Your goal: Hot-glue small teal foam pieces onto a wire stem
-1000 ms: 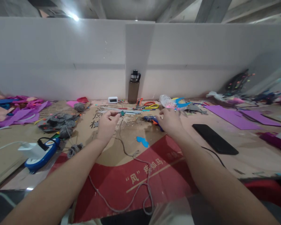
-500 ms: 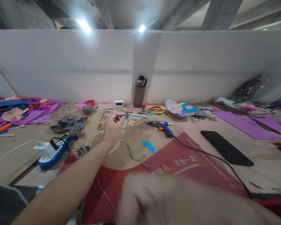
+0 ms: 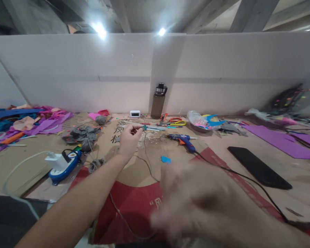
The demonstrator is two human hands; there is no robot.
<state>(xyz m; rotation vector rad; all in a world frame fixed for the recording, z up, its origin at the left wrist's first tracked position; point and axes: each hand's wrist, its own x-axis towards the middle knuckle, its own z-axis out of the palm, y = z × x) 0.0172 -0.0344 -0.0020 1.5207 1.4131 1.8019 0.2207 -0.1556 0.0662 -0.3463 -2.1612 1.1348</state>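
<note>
My left hand (image 3: pixel 129 140) reaches out over the cardboard sheet (image 3: pixel 134 177), its fingertips pinched on a small dark green piece (image 3: pixel 144 127). From that piece a grey yarn (image 3: pixel 147 159) hangs down and trails toward the near side. My right hand (image 3: pixel 196 196) is close to the camera, low and right of centre, heavily smeared by motion. Whether its fingers hold anything cannot be made out. Just beyond it lies a blue cut-out (image 3: pixel 165 159), partly covered by the hand. A blue glue gun (image 3: pixel 184 140) lies to the right of my left hand.
At the back stand a dark bottle (image 3: pixel 157 103) and a small white clock (image 3: pixel 135 114). Scissors (image 3: pixel 179 122) lie near a bowl (image 3: pixel 200 128). A power strip (image 3: pixel 63 172), grey scraps (image 3: pixel 80 135) and coloured felt (image 3: pixel 28 122) are left; a black phone (image 3: pixel 258 167) is right.
My right hand has risen from the bottom edge and moved to the right, now partly covering the blue cut-out. My left hand keeps its pinch, and the view has shifted slightly.
</note>
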